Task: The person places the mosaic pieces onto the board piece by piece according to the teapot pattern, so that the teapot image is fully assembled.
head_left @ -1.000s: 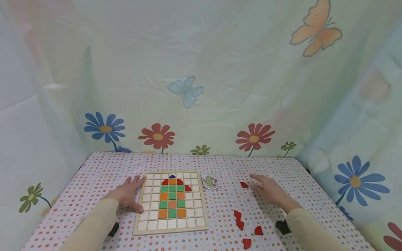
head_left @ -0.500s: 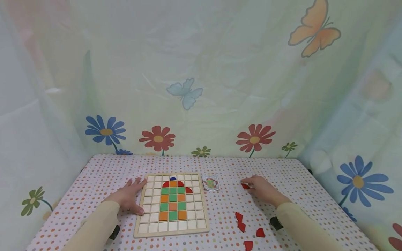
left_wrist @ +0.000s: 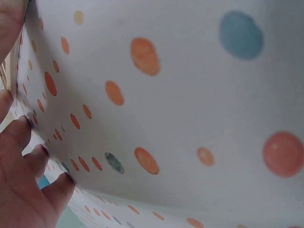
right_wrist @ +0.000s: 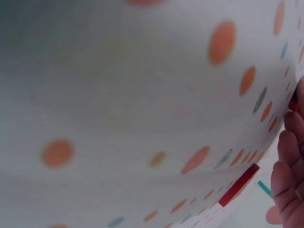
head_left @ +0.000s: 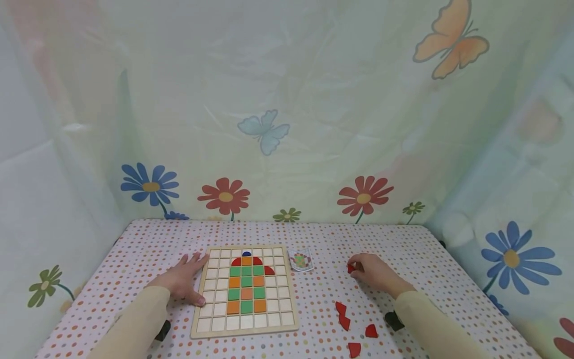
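Observation:
My right hand (head_left: 374, 273) pinches a red quarter-round tile (head_left: 351, 269) between thumb and index finger, close over the dotted cloth. In the right wrist view, a sliver of this tile shows beside the fingertips (right_wrist: 288, 142). My left hand (head_left: 181, 280) lies spread at the left side of a wooden grid board (head_left: 244, 329), thumb and fingertips along its frame. On the board, orange and green square tiles (head_left: 246, 281) form a block, with red curved tiles (head_left: 269, 270) and a small blue half-round (head_left: 246, 254) around the top.
Several loose red tiles (head_left: 344, 321) lie on the cloth between the board and my right forearm. A small picture card (head_left: 301, 260) lies against the board's right side. A flowered curtain (head_left: 287, 99) stands behind the table (head_left: 157, 234).
My right hand has moved left and its thumb and index finger have closed on the red tile lying farthest back. My left hand stays at the board's edge.

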Action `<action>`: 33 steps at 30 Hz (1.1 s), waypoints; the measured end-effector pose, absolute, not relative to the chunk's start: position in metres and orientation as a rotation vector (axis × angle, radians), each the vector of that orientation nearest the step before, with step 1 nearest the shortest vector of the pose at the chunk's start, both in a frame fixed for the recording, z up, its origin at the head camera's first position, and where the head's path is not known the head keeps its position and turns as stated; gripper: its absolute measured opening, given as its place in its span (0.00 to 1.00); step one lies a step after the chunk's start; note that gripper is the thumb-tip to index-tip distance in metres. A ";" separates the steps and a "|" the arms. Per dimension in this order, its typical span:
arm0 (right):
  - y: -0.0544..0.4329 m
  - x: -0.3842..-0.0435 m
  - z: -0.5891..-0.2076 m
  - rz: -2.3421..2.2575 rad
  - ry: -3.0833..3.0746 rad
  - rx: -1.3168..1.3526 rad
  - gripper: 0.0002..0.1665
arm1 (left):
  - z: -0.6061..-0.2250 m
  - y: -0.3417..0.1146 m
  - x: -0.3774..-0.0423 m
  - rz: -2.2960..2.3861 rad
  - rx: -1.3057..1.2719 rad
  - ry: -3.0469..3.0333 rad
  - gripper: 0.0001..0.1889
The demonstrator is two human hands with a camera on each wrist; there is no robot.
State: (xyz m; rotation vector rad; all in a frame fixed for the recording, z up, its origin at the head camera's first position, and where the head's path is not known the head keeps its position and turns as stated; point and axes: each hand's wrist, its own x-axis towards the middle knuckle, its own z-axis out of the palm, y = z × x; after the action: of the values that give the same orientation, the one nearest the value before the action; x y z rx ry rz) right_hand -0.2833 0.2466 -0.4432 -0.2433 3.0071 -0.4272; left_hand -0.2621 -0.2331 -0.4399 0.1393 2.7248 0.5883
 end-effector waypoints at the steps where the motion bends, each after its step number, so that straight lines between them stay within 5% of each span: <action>1: 0.246 -0.282 -0.442 -0.437 2.997 -0.246 0.13 | -0.439 -0.233 -0.262 0.587 0.142 2.725 0.64; 20: 0.246 -0.281 -0.437 -0.491 2.940 -0.252 0.15 | -0.443 -0.235 -0.263 0.594 0.155 2.725 0.64; 33: 0.181 -0.275 -0.419 -0.578 2.926 -0.543 0.14 | -0.440 -0.233 -0.261 0.607 0.151 2.732 0.64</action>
State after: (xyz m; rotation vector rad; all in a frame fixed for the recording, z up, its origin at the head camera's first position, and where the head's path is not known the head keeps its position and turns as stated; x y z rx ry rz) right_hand -0.2754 0.1813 -0.4188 -0.5428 2.9258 -0.5778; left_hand -0.2613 -0.2332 -0.4397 0.1507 2.7321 0.6075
